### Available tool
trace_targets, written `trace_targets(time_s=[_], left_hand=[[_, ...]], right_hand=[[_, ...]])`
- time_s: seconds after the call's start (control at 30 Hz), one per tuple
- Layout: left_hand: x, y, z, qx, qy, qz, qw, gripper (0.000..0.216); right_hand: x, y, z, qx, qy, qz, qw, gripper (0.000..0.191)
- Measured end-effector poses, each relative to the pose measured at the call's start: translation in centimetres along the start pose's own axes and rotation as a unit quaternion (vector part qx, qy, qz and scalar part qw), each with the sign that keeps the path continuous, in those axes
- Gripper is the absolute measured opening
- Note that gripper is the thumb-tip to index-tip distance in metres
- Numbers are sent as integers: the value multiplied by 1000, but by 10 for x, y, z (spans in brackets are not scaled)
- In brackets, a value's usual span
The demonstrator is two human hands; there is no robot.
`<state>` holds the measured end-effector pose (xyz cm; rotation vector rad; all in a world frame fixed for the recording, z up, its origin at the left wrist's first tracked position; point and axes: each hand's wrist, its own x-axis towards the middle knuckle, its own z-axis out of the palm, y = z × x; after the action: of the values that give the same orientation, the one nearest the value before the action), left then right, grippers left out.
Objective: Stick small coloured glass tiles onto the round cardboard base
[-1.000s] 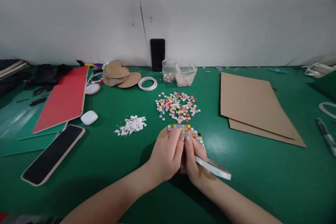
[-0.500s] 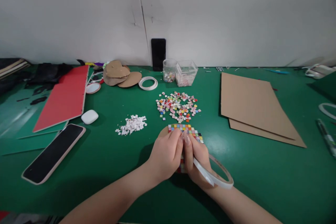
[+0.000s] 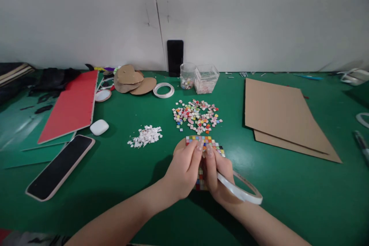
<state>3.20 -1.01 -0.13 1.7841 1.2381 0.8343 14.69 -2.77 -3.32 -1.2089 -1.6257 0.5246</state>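
Observation:
Both hands meet over a round cardboard piece partly covered with rows of small coloured mosaic tiles. My left hand is closed in a pinch, thumb against fingers; what lies in the pinch is hidden. My right hand is also closed, its fingertips close to the left ones. A white roll of narrow tape sticks out from the right hand, its ring resting along the wrist. Beyond the hands lies a loose heap of coloured tiles. White paper scraps are piled to the left.
On the left lie a phone, a white case and a red board. Cardboard sheets are at right. Along the back stand a clear cup, a clear box, another tape roll and an upright phone.
The thumbs have parted slightly and tipped forward, showing more tiles between the hands. The tape roll has shifted a little to the right with the right hand.

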Motion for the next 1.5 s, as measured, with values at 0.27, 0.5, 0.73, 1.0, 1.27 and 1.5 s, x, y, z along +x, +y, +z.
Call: trace_targets(time_s=[0.27, 0.5, 0.73, 1.0, 1.27, 1.5], left_hand=[[-1, -3, 5, 64, 5, 33, 997, 22], [-1, -9, 2, 90, -6, 36, 995, 22], [4, -4, -3, 37, -24, 1, 999, 25], [8, 4, -8, -29, -44, -20, 998, 28], [4, -1, -3, 68, -35, 25, 997, 19], [5, -1, -6, 110, -38, 45, 992, 18]], right_hand=[[-5, 8, 2, 4, 9, 7, 1000, 32], [7, 1, -3, -47, -72, 0, 996, 30], [15, -3, -6, -42, -81, -13, 996, 29], [13, -2, -8, 1, -45, 17, 999, 32], [15, -4, -5, 6, -58, 19, 998, 29], [17, -4, -8, -95, -127, 8, 987, 32]])
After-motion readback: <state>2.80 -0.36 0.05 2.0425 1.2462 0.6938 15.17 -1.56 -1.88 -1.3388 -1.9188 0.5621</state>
